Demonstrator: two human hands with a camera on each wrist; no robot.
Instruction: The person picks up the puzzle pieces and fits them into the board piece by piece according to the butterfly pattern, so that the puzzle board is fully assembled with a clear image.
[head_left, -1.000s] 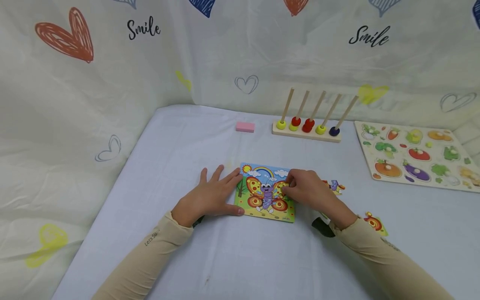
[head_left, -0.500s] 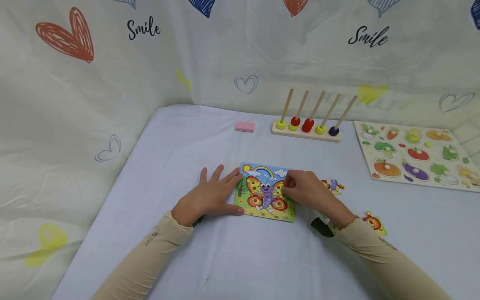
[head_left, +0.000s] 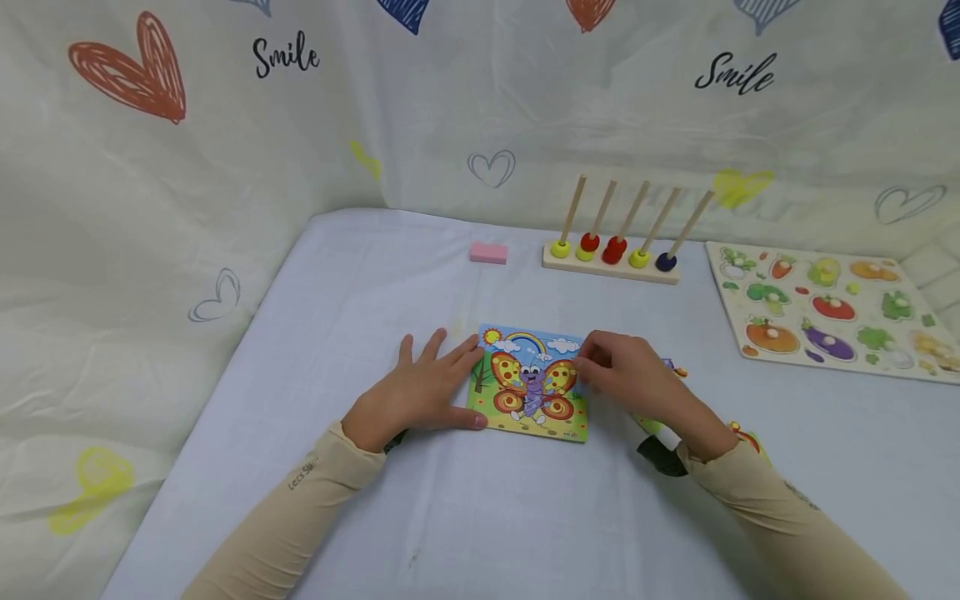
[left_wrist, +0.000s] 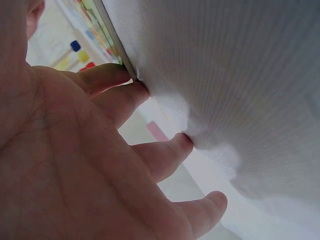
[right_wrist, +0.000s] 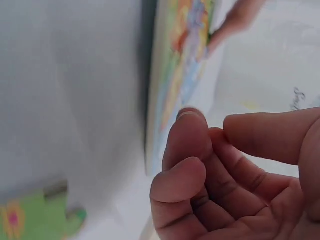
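A square butterfly picture puzzle (head_left: 528, 421) lies flat on the white-covered table, between the two hands. My left hand (head_left: 412, 396) is spread at its left side, with the thumb and the nearest fingertips at the edge. In the left wrist view two fingertips (left_wrist: 135, 90) touch the puzzle's edge. At the right edge hovers my right hand (head_left: 633, 375), its fingers loosely bent. The right wrist view shows nothing between thumb and fingertips (right_wrist: 187, 135). Loose puzzle pieces lie by and partly under the right forearm, among them a green piece (right_wrist: 37, 215).
Behind the puzzle stand a pink block (head_left: 489, 253) and a wooden peg stand (head_left: 611, 267) with coloured beads. A vegetable peg board (head_left: 825, 329) lies at the far right. A printed cloth (head_left: 420, 108) hangs along the back.
My right hand has shifted slightly right, off the butterfly's right wing to the puzzle's edge, and covers more of the loose pieces. The left hand stays put.
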